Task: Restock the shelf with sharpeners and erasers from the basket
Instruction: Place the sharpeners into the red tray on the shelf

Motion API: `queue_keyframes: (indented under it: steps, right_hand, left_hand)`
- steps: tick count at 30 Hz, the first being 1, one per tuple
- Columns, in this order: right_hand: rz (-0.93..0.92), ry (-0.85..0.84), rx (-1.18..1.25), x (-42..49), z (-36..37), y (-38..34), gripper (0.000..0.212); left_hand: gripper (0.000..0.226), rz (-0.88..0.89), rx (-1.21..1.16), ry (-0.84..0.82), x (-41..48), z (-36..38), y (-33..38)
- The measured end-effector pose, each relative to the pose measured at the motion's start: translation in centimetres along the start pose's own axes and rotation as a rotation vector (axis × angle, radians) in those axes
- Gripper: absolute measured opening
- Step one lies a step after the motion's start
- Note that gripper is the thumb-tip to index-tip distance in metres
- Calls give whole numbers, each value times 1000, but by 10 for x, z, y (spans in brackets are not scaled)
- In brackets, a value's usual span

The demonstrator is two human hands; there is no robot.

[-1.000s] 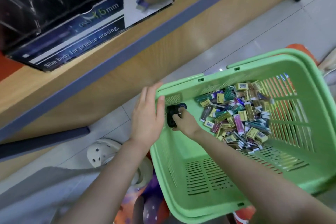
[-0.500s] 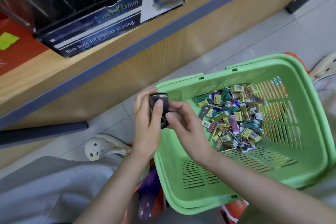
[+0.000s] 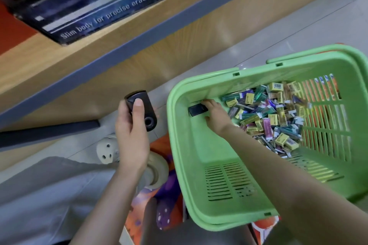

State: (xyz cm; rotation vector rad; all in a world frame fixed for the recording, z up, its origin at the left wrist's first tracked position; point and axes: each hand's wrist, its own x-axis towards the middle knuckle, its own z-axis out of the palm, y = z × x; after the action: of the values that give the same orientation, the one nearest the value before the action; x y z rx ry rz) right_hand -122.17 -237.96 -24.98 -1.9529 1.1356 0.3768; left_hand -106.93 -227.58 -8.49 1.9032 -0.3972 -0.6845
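Head view: black sharpener (image 3: pixel 141 110) gripped in left hand (image 3: pixel 131 139), held clear of basket (image 3: pixel 178 145) to free the other; right hand (image 3: pixel 216 118) inside, apparently pinching second sharpener (image 3: pixel 196 110) for collection.

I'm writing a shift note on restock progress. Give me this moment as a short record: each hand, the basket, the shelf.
Left hand: holds a black sharpener outside the basket, thumb on top.
Right hand: inside the basket, fingers and thumb pinching a second sharpener by the wall nearest the shelf.
Basket: green plastic, with a pile of erasers in small packets heaped at one end.
Shelf: wooden, holding a display box that reads "Slim body for precise erasing".
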Motion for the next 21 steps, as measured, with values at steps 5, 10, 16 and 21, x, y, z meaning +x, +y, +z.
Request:
queue_keyframes:
  steps: [5,10,16,21]
  right_hand:
    - [96,-4,-93,10,14,-3,48]
    - [105,-15,-108,1,13,-6,41]
    - [120,-156,170,-26,-18,2,43]
    - [27,-144,179,-60,-65,2,46]
  left_hand:
    - [30,-31,27,-8,-5,0,3]
    - [27,-35,-4,-47,-12,7,5]
    - [17,33,60,-73,-21,8,7]
    - [24,59,165,-121,-40,-4,10]
